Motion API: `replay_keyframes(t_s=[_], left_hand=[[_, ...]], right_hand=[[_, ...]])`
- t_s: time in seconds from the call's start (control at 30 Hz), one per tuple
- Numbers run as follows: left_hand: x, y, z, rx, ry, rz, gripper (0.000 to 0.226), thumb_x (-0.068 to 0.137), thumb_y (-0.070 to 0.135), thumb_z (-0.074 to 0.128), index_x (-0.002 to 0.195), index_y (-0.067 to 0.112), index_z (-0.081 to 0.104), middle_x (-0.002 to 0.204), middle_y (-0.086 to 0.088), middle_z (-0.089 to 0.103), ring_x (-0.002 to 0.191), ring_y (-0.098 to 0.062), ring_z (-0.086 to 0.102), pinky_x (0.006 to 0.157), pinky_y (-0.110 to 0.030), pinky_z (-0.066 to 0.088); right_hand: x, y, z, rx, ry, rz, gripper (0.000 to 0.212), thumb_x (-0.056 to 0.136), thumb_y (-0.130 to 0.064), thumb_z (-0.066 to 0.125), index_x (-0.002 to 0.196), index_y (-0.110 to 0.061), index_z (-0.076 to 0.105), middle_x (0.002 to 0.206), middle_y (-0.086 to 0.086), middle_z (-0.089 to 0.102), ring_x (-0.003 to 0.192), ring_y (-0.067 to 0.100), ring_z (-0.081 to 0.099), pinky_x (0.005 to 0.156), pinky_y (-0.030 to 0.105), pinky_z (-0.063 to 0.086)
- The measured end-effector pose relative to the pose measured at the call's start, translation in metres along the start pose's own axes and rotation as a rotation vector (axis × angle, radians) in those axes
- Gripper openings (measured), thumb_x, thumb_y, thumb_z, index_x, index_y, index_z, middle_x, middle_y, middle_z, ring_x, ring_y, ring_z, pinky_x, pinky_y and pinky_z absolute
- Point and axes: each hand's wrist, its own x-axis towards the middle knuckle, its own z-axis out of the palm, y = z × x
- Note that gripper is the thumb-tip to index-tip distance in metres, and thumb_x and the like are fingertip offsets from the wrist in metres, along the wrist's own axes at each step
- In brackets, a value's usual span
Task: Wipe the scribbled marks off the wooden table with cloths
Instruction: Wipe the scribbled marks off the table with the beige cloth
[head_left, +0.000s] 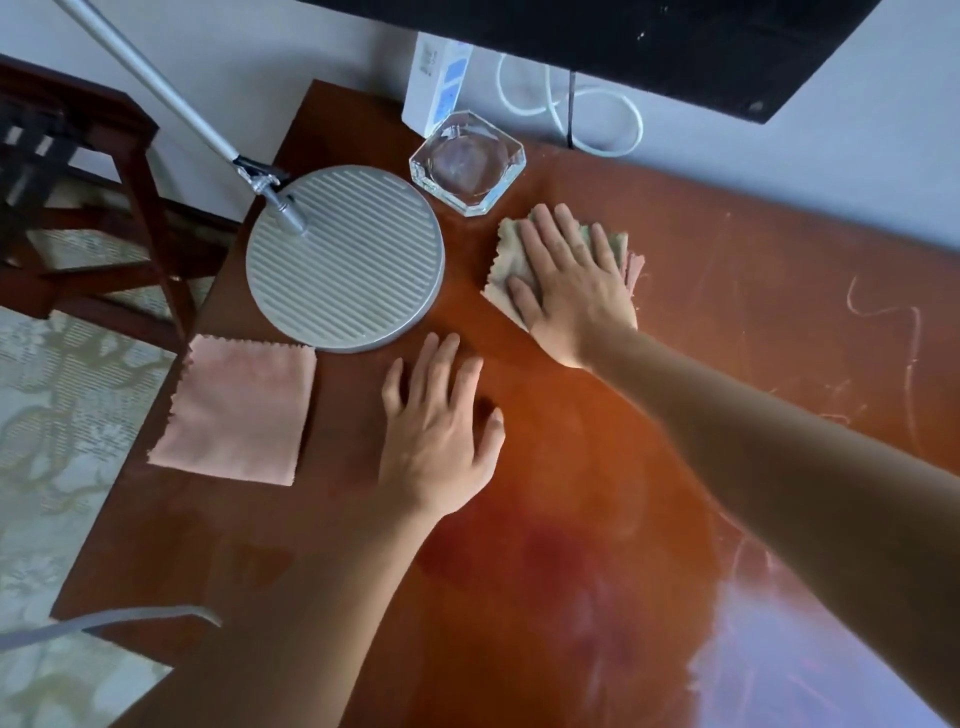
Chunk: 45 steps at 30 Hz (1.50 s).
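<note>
Cloths first: a pink cloth (236, 410) lies flat at the table's (571, 519) left edge, untouched. The left hand (441, 415) rests flat on bare wood, fingers straight. The right hand (571, 280) presses a greenish cloth (506, 249) flat (soft, light stuff, probably slides best under a flat palm). Scribbles (883, 332) wait further right.

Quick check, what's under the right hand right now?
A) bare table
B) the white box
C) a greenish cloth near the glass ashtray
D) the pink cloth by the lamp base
C: the right hand presses flat on the greenish cloth beside the glass ashtray; the pink cloth lies untouched.
</note>
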Motion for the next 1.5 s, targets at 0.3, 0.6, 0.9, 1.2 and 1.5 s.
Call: replay_keyframes(t_s=[0.3, 0.6, 0.9, 1.2, 1.5], left_hand=[[0.013, 0.018, 0.015, 0.053, 0.0, -0.15, 0.061, 0.098, 0.048, 0.038, 0.148, 0.012, 0.044, 0.162, -0.013, 0.036, 0.154, -0.03, 0.024, 0.122, -0.058, 0.014], [0.012, 0.016, 0.021, 0.053, 0.043, -0.141, 0.059, 0.1, 0.046, 0.037, 0.148, 0.013, 0.042, 0.161, -0.014, 0.036, 0.154, -0.032, 0.024, 0.124, -0.058, 0.012], [0.012, 0.019, 0.016, 0.044, 0.043, -0.153, 0.061, 0.098, 0.046, 0.039, 0.147, 0.011, 0.046, 0.16, -0.015, 0.038, 0.153, -0.031, 0.025, 0.123, -0.06, 0.016], [0.012, 0.018, 0.017, 0.033, 0.053, -0.146, 0.059, 0.098, 0.045, 0.039, 0.146, 0.013, 0.046, 0.159, -0.014, 0.038, 0.153, -0.032, 0.027, 0.122, -0.06, 0.017], [0.01, 0.016, 0.018, 0.051, 0.086, -0.129, 0.059, 0.099, 0.046, 0.04, 0.146, 0.011, 0.046, 0.158, -0.015, 0.04, 0.152, -0.032, 0.029, 0.122, -0.06, 0.018]], right_hand=[[-0.043, -0.012, 0.009, -0.011, -0.028, -0.177, 0.071, 0.103, -0.056, 0.005, 0.164, -0.02, 0.002, 0.172, 0.0, -0.002, 0.157, 0.02, -0.01, 0.127, 0.048, -0.005], [0.06, 0.056, -0.019, -0.051, 0.001, -0.091, 0.071, 0.103, -0.06, 0.003, 0.164, -0.023, 0.003, 0.172, 0.0, -0.002, 0.158, 0.02, -0.007, 0.127, 0.047, -0.004], [-0.03, 0.001, 0.003, 0.0, -0.018, -0.178, 0.073, 0.101, -0.057, 0.006, 0.164, -0.021, 0.007, 0.172, 0.0, 0.001, 0.158, 0.021, -0.006, 0.127, 0.05, -0.003], [0.037, 0.075, -0.019, -0.069, -0.006, -0.19, 0.074, 0.1, -0.062, 0.01, 0.164, -0.024, 0.01, 0.172, 0.0, 0.006, 0.158, 0.021, -0.001, 0.126, 0.045, -0.005], [-0.066, 0.012, 0.007, 0.021, -0.008, -0.193, 0.072, 0.103, -0.061, 0.006, 0.164, -0.024, 0.009, 0.171, -0.001, 0.003, 0.158, 0.021, -0.005, 0.127, 0.05, -0.003]])
